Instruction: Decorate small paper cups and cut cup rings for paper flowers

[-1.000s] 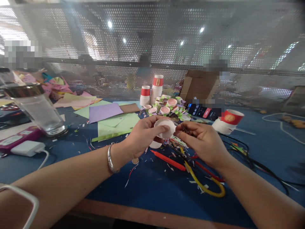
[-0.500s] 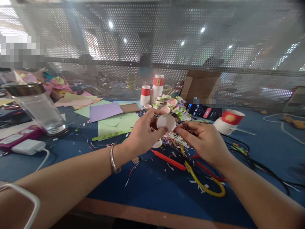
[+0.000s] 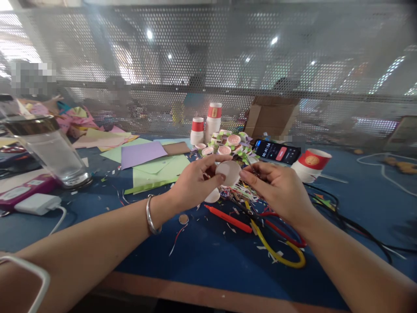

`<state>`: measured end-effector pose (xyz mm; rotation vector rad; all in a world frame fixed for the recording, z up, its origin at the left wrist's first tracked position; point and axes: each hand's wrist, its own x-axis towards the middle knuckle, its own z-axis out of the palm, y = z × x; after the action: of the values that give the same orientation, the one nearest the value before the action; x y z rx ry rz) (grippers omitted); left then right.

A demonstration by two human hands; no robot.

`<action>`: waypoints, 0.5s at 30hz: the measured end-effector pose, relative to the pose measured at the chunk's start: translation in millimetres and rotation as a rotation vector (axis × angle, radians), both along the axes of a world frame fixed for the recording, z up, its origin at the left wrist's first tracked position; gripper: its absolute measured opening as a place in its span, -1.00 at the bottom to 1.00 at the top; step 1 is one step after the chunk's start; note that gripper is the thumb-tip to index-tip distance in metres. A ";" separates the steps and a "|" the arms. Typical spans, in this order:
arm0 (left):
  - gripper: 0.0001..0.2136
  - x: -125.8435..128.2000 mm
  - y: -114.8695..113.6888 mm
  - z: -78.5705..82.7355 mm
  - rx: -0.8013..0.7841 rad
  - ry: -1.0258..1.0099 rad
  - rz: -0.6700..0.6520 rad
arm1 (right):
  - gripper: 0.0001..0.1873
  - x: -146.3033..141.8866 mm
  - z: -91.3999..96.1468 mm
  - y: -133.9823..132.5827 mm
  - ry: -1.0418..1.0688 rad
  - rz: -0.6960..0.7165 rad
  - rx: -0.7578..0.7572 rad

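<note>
Between the thumb and fingers of my left hand (image 3: 200,180) is a white round paper piece (image 3: 230,174), like a cut-down cup base, raised above the table. My right hand (image 3: 280,187) is closed just right of it, pinching a thin dark tool (image 3: 250,161) whose kind I cannot make out. Its fingertips are close to the piece's right edge; whether they touch it I cannot tell. Under the hands lies a heap of paper shreds (image 3: 243,191), and another white round piece (image 3: 213,196) lies below my left fingers. Behind stand several small decorated cup pieces (image 3: 233,140) with green strips.
An orange-red marker (image 3: 228,218) and scissors with yellow handle (image 3: 295,262) lie in front. Stacked paper cups (image 3: 213,124) stand behind, more cups (image 3: 312,163) at right beside a phone (image 3: 276,151). Coloured paper (image 3: 143,154), a glass jar (image 3: 54,152) and a purple power strip (image 3: 29,191) are leftward.
The white round piece in my left hand has turned slightly, showing more of its inside. My right hand stays beside it, and the thin tool shows more above the fingers. The view has shifted a little.
</note>
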<state>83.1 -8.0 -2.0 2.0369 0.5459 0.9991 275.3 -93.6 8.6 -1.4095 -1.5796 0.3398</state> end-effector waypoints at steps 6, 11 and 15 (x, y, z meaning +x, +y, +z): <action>-0.54 2.8 -0.9 0.7 -0.286 -0.071 -0.174 | -0.75 -1.2 -1.9 -0.6 -0.009 0.025 -0.004; -0.38 3.1 -4.1 0.0 -0.195 -0.083 -0.234 | -0.74 -3.0 -1.3 -0.8 -0.045 0.026 -0.018; -0.29 3.8 -2.9 -4.2 -0.159 -0.111 -0.297 | -0.69 -5.3 -0.7 -0.7 -0.042 0.048 -0.042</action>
<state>86.9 -10.9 -6.2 1.8427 0.2456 0.8553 270.0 -94.2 8.0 -1.4209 -1.6514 0.3763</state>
